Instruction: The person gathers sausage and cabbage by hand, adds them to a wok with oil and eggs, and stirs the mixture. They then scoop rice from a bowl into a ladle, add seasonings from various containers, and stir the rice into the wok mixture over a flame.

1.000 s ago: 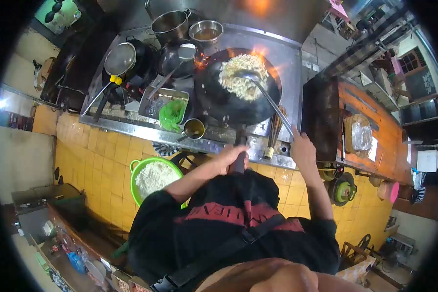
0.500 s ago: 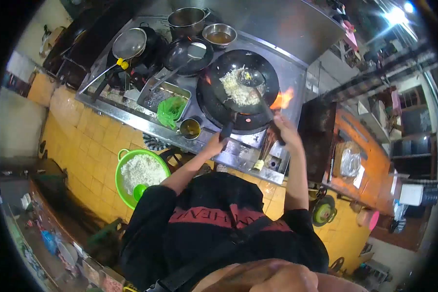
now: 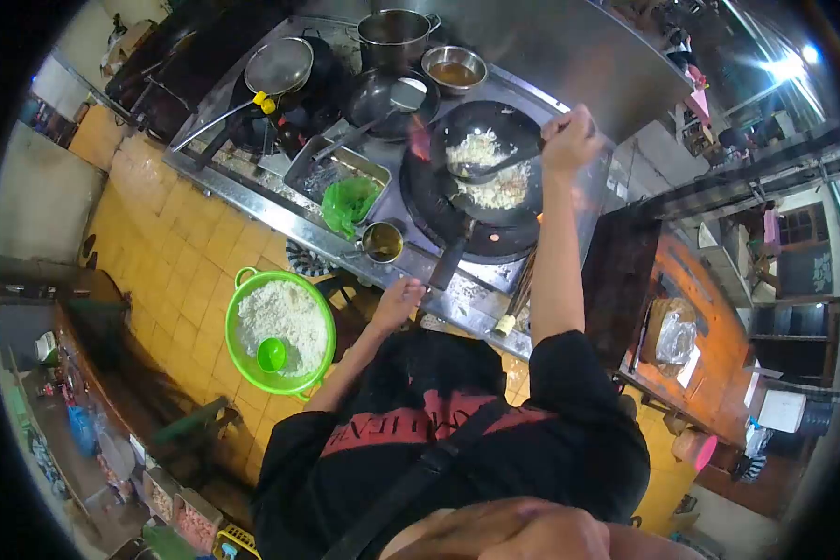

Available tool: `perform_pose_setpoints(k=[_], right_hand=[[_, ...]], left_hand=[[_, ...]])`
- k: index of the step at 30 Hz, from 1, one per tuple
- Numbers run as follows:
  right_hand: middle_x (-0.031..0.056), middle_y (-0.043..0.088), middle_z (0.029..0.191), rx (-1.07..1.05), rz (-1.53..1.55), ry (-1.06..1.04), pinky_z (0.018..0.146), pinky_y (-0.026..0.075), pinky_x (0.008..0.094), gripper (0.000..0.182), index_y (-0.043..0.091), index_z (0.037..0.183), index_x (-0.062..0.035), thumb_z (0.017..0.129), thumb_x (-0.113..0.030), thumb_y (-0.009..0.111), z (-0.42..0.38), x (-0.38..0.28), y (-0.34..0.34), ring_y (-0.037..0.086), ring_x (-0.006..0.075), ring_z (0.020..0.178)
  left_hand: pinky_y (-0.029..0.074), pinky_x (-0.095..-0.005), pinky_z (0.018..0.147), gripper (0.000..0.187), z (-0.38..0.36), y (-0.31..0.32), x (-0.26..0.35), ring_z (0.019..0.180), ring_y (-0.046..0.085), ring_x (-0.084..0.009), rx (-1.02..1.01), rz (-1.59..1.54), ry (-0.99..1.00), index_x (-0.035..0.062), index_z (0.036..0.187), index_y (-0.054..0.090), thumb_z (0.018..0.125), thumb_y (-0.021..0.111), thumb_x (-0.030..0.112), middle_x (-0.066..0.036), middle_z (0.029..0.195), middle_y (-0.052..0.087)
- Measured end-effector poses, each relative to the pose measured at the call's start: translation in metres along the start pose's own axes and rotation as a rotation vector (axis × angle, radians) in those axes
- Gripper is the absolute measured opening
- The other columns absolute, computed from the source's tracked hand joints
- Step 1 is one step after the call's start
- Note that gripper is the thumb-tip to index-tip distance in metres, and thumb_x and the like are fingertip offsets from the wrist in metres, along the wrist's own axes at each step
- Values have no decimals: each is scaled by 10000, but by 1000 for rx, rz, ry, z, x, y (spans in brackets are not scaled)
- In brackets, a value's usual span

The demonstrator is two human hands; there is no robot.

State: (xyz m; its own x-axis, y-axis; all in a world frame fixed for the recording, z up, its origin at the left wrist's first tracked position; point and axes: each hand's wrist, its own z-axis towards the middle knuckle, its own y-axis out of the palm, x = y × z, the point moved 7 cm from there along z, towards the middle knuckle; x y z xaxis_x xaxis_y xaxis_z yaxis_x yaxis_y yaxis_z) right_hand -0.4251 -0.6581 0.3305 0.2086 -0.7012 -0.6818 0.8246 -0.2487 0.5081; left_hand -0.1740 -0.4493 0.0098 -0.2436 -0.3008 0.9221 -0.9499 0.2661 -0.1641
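My right hand [image 3: 571,140] is closed around the handle of a wok ladle [image 3: 471,172], high over the right side of the black wok [image 3: 523,210]. The ladle's bowl rests in the pale, rice-like food [image 3: 499,189] inside the wok. The wok's dark handle [image 3: 450,261] points back toward me. Just left of it, at the stove's front edge, my left hand [image 3: 401,301] is off the handle, fingers loosely bent and apart, holding nothing. A metal cup [image 3: 383,242] of yellowish liquid stands beyond that hand.
A green basin [image 3: 240,355] of white rice with a green scoop [image 3: 272,355] stands lower left. On the stove [image 3: 252,191] are a metal tray [image 3: 375,171] with a green bag, a strainer [image 3: 278,65], a pot [image 3: 394,33] and a bowl [image 3: 455,70]. A brush [image 3: 509,317] lies right.
My left hand has let go of the wok handle and drawn back left. My right hand has swung up and away with the ladle, whose bowl now sits farther left and lower in the wok.
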Motion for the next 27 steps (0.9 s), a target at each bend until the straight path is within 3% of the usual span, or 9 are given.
perform_pose_setpoints(k=[1, 5, 9, 13, 15, 17, 21, 22, 27], right_hand=[[22, 430, 516, 57, -23, -2, 364, 294, 252, 290, 467, 645, -24, 906, -136, 523, -6, 8, -8, 381, 101, 393], [16, 411, 485, -76, -52, 89, 364, 309, 251, 334, 457, 614, -36, 920, -159, 508, 6, -11, 6, 398, 98, 389], [8, 414, 479, -176, -91, 73, 359, 302, 246, 337, 457, 607, -51, 922, -162, 508, -3, 17, -6, 397, 87, 390], [34, 392, 447, -127, -196, 47, 356, 269, 257, 383, 403, 563, -62, 926, -177, 450, -9, -33, 7, 363, 112, 357], [37, 393, 453, 1, -154, 161, 371, 281, 259, 378, 408, 564, -61, 924, -166, 461, -9, -3, -9, 366, 114, 367], [41, 406, 468, -146, -243, 56, 386, 311, 261, 372, 416, 577, -51, 922, -173, 480, -5, -7, -6, 383, 119, 382], [0, 455, 520, -52, -122, -19, 396, 323, 229, 250, 503, 695, -4, 897, -134, 572, -19, -1, -24, 404, 65, 427], [7, 470, 526, -200, -120, -53, 401, 316, 218, 234, 506, 699, -6, 891, -122, 575, -19, 4, -19, 419, 63, 443], [7, 470, 525, -261, -104, -50, 406, 324, 223, 251, 500, 670, -17, 893, -117, 557, -2, 9, -17, 423, 67, 447]], left_hand=[[483, -312, 665, 310, -7, -3, -7, 713, 612, -170, 65, -160, 7, -27, 1005, 569, 869, 602, 250, -87, 775, 622], [491, -245, 605, 377, -8, -3, -16, 739, 599, -99, 6, -72, 16, -2, 1155, 521, 897, 595, 262, -39, 862, 615], [493, -246, 611, 366, -8, -4, -23, 760, 610, -115, 15, -134, -54, 1, 1164, 526, 896, 592, 242, -51, 902, 620], [479, -237, 602, 371, -13, -3, -17, 755, 602, -104, -5, -223, -82, 11, 1178, 517, 896, 591, 242, -37, 896, 618], [484, -249, 613, 372, -9, -6, -18, 729, 607, -112, 39, -190, -57, -19, 1136, 533, 882, 604, 243, -61, 853, 629], [489, -261, 624, 377, -16, -7, -23, 703, 612, -120, 76, -156, -36, -49, 1095, 550, 868, 617, 244, -85, 811, 640], [474, -237, 606, 354, -14, -4, -21, 754, 595, -103, -25, -196, -163, 20, 1163, 521, 899, 585, 248, -35, 907, 620], [475, -237, 608, 352, -15, -6, -19, 757, 597, -106, -5, -202, -159, 21, 1162, 521, 899, 585, 247, -39, 916, 624], [479, -246, 623, 347, -15, -4, -14, 765, 604, -112, -22, -171, -189, 29, 1159, 523, 897, 588, 249, -45, 931, 630]])
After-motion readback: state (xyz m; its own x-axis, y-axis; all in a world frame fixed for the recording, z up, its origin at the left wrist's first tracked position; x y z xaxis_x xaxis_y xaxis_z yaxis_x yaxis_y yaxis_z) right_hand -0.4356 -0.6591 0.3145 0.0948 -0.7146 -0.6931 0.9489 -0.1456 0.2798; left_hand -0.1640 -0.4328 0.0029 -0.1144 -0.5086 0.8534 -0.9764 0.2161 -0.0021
